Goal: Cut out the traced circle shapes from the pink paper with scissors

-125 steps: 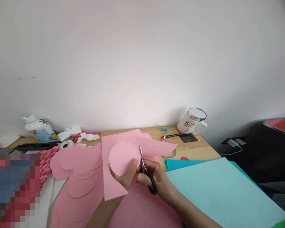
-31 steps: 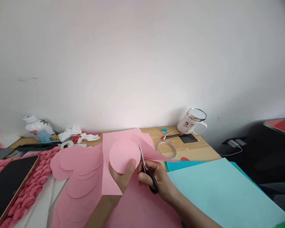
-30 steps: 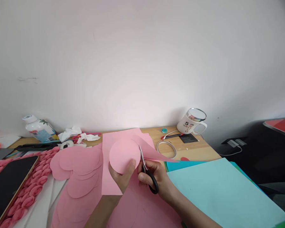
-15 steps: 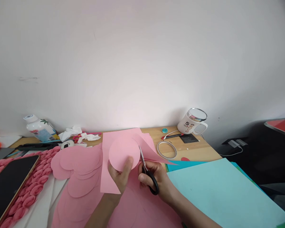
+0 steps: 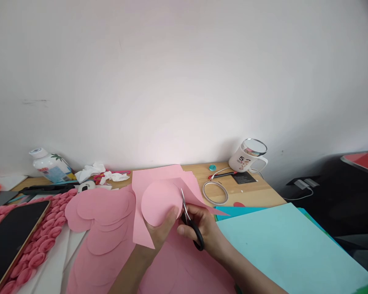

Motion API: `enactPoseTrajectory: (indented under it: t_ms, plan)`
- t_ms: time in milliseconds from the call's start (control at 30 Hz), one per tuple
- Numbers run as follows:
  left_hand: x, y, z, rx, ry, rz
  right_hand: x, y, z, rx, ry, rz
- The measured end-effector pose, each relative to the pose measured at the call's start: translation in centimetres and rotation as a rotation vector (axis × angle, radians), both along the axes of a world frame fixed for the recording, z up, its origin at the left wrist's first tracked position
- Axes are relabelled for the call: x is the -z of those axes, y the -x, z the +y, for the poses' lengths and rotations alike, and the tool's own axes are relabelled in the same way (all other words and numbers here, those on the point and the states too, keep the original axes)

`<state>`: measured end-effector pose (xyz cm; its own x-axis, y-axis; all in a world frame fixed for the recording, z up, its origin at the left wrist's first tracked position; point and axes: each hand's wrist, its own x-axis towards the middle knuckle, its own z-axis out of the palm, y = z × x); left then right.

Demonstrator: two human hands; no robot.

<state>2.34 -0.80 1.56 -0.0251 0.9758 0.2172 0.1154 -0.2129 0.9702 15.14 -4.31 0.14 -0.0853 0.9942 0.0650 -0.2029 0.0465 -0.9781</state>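
Observation:
My left hand [image 5: 162, 232] pinches a pink paper circle [image 5: 159, 201], thumb on top. The circle is partly cut out, and a pink paper strip [image 5: 143, 232] hangs off its left side. In my right hand [image 5: 202, 226] is a pair of black-handled scissors [image 5: 194, 230], its blades at the circle's right edge and pointing up. Another pink offcut [image 5: 194, 194] curls away to the right of the blades. Below and to the left lie several overlapping pink paper circles [image 5: 107, 239].
Light blue sheets [image 5: 272, 241] lie at right. Behind them are a tape roll [image 5: 215, 193], a red-and-black pen [image 5: 222, 175] and a white mug [image 5: 247, 157]. At left are a phone [image 5: 14, 241] on a pink braided mat [image 5: 44, 241], tissues [image 5: 90, 171] and a white bottle [image 5: 52, 165].
The circle has turned slightly in my left hand, whose thumb has shifted right toward the scissors. The scissor blades look closer together, and the lower left strip has swung a little.

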Motion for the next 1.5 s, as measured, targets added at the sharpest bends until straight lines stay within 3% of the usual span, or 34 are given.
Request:
enactPoseTrajectory:
  t_ms: [600,833,1500]
  plan:
    - [-0.9,0.0,-0.2,0.018,-0.042,0.047,0.1,0.1,0.0,-0.006,0.017,-0.036]
    - [-1.2,0.1,-0.3,0.081,0.015,0.055,0.2,0.0,-0.1,-0.006,0.009,-0.048]
    - [0.9,0.0,0.5,0.063,0.009,-0.090,0.0,0.1,-0.1,-0.006,0.014,-0.073]
